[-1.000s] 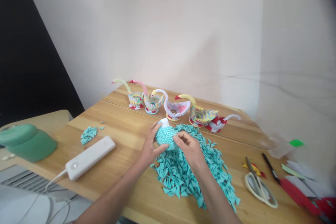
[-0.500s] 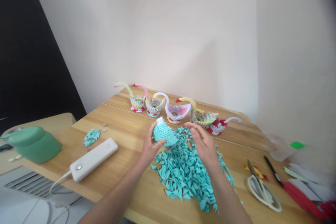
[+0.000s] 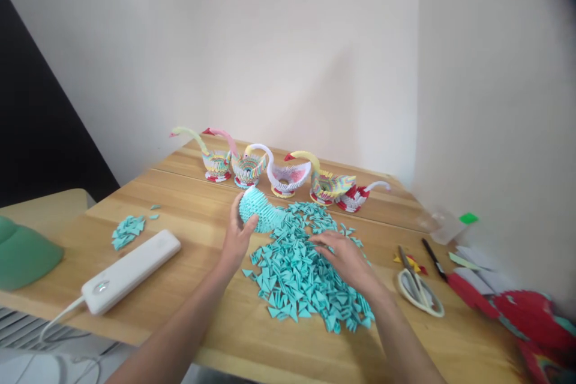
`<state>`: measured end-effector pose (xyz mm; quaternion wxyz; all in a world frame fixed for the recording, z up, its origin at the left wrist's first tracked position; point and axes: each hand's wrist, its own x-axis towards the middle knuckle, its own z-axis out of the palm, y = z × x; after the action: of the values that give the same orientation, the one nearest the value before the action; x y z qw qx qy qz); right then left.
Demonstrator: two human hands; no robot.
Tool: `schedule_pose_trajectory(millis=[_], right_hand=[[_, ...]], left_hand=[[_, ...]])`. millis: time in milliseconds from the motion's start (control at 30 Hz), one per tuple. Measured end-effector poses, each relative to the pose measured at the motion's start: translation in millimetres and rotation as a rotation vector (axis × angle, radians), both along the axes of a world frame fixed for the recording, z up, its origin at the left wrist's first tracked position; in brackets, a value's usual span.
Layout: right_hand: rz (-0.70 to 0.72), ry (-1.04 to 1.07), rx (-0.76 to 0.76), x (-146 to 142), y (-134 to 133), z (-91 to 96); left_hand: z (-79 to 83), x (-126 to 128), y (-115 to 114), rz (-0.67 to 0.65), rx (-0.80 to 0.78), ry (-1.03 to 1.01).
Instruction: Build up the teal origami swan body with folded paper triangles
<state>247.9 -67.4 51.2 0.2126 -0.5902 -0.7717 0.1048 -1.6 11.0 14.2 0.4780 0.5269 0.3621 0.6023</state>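
My left hand (image 3: pixel 236 234) grips a half-built teal model of interlocked folded paper pieces (image 3: pixel 258 210), fingers behind it and thumb on its near side. The model is curved and tilted, with a white patch at its top edge. Its lower right end comes up against a broad pile of teal folded paper triangles (image 3: pixel 297 279) on the table. Over the right part of that pile is my right hand (image 3: pixel 344 258), palm down, fingers reaching left and a little apart. Its fingertips are at the loose triangles, and I see no piece between them.
Several finished paper swans (image 3: pixel 288 177) stand in a row at the back. To the left lie a small heap of teal triangles (image 3: pixel 128 231), a white power bank (image 3: pixel 130 273) with a cable, and a green object (image 3: pixel 27 255). Scissors (image 3: pixel 418 288), a black pen (image 3: pixel 434 259) and red paper items (image 3: pixel 524 312) lie right.
My right hand has come down from above the pile to the triangles. My left hand still holds the teal model. The whole view has shifted, so things appear farther left.
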Motion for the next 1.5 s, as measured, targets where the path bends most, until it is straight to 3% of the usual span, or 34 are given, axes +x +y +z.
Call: schedule_pose_trajectory(millis=[200, 267, 467, 567, 667, 767, 867, 967, 1133, 1233, 1333, 1500], right_hand=[[0.235, -0.253, 0.044, -21.2, 10.0, 2.3], [0.253, -0.294, 0.041, -23.8, 15.6, -0.1], [0.156, -0.056, 0.071, -12.1, 20.2, -7.4], [0.181, 0.022, 0.061, -7.9, 14.2, -10.3], [0.181, -0.138, 0.058, -14.2, 8.3, -13.0], [0.084, -0.355, 0.048, -27.4, 6.1, -15.4], [0.044, -0.413, 0.047, -34.6, 6.7, -17.7], [0.043, -0.190, 0.066, -28.5, 7.0, -18.5], [-0.077, 0.634, -0.025, -12.3, 4.1, -13.4], [-0.081, 1.031, -0.066, -12.3, 2.4, -9.8], [-0.083, 1.222, -0.130, -15.9, 2.1, -8.3], [-0.091, 1.272, -0.107, -19.8, 2.2, -8.0]], left_hand=[[1.2, 2.8, -3.3, -0.030, 0.020, 0.008], [0.8, 4.0, -4.2, -0.042, 0.024, 0.009], [-0.3, 6.6, -5.7, -0.060, 0.007, 0.035], [-0.8, 7.9, -6.0, -0.063, 0.019, 0.029], [-1.9, 8.9, -5.9, -0.069, 0.056, 0.042], [-4.6, 9.0, -5.2, -0.074, 0.066, 0.060], [-7.4, 9.1, -4.4, -0.078, 0.063, 0.058], [-8.5, 10.2, -4.8, -0.080, 0.056, 0.060], [-10.8, 14.4, -8.6, -0.122, 0.021, 0.053], [-14.5, 17.0, -10.8, -0.162, 0.023, 0.049], [-17.3, 18.2, -12.2, -0.203, 0.023, 0.058], [-18.5, 19.2, -13.0, -0.232, 0.016, 0.063]])
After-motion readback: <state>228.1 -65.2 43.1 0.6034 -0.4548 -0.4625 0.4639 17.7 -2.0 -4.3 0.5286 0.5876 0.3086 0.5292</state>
